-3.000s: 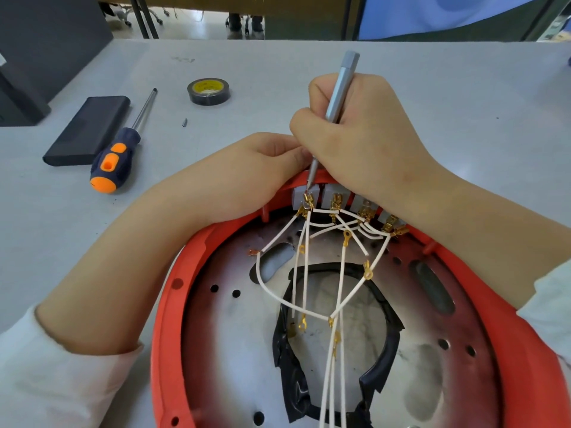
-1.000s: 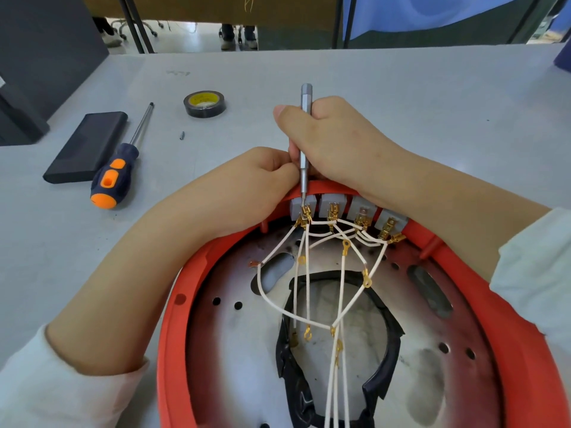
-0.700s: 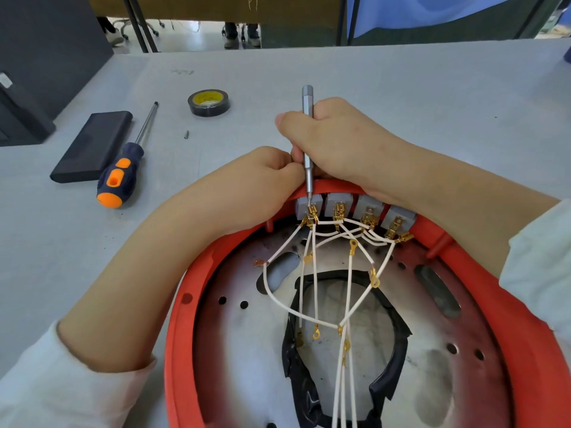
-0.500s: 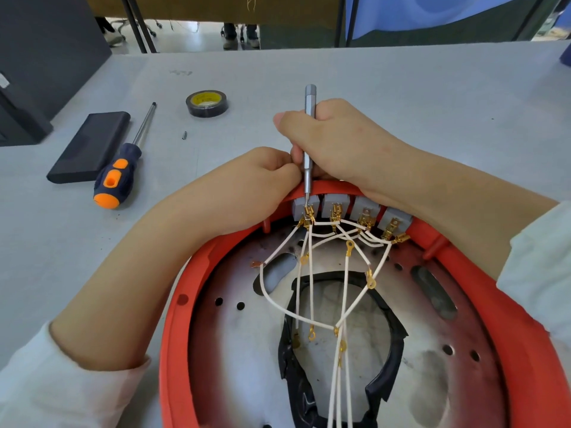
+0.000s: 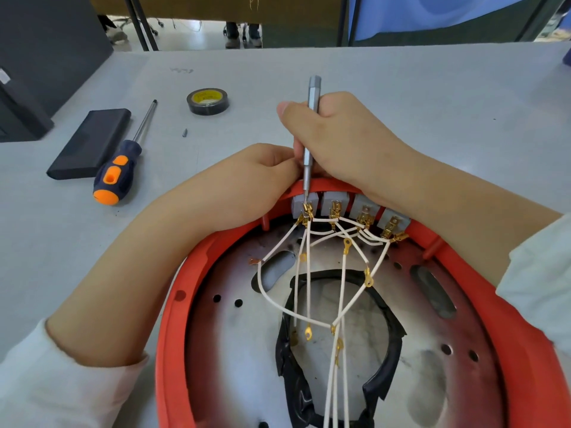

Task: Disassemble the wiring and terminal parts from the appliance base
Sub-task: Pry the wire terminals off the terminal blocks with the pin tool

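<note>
A black flat case (image 5: 89, 143) is seen at the far left of the grey surface (image 5: 432, 97), with an orange-and-navy screwdriver (image 5: 119, 168) lying just beside it. A roll of black tape (image 5: 208, 101) and a small loose bit (image 5: 185, 132) are noted further back. The left hand (image 5: 244, 183) is curled over the far rim of the red appliance base (image 5: 173, 319); what its fingers hold cannot be told. A slim grey precision screwdriver (image 5: 310, 140) is held nearly upright in the closed grip of the right hand (image 5: 340, 140), its tip set on the gold terminal of the leftmost grey terminal block (image 5: 304, 203), just below that grip. Three further blocks are ranged to its right along the rim. White wires (image 5: 343, 273) with gold terminals are spread from the blocks across the metal plate (image 5: 234, 350), over black tape-wrapped edging (image 5: 290, 350).
</note>
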A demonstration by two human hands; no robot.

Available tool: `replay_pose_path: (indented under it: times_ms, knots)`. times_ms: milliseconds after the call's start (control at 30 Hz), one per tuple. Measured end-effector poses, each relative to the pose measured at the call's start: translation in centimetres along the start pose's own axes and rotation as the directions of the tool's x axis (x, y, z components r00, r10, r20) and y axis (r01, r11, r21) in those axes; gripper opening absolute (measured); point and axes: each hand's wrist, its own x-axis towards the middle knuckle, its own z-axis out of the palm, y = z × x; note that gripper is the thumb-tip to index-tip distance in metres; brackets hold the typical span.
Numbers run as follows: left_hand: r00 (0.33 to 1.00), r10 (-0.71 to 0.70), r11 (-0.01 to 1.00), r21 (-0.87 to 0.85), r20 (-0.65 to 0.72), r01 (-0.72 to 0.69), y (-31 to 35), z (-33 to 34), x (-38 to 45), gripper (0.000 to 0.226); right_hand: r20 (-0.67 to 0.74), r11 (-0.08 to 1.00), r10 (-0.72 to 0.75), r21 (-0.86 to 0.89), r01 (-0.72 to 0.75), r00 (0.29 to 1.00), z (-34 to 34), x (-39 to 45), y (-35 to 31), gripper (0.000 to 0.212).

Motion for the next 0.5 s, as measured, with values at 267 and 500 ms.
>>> replay_pose_path:
  times_ms: [267,500]
  knots:
    - [0.996,-0.039,0.996,0.083,-0.077,0.045,0.25,0.33,0.12,0.026,0.049,1.000,0.004,-0.008,-0.003,0.999,0.16,0.30,-0.03,0.050]
    - [0.994,-0.047,0.993,0.107,-0.100,0.058,0.76,0.25,-0.10,0.034,0.080,1.000,-0.017,-0.013,0.018,0.997,0.18,0.32,-0.13,0.048]
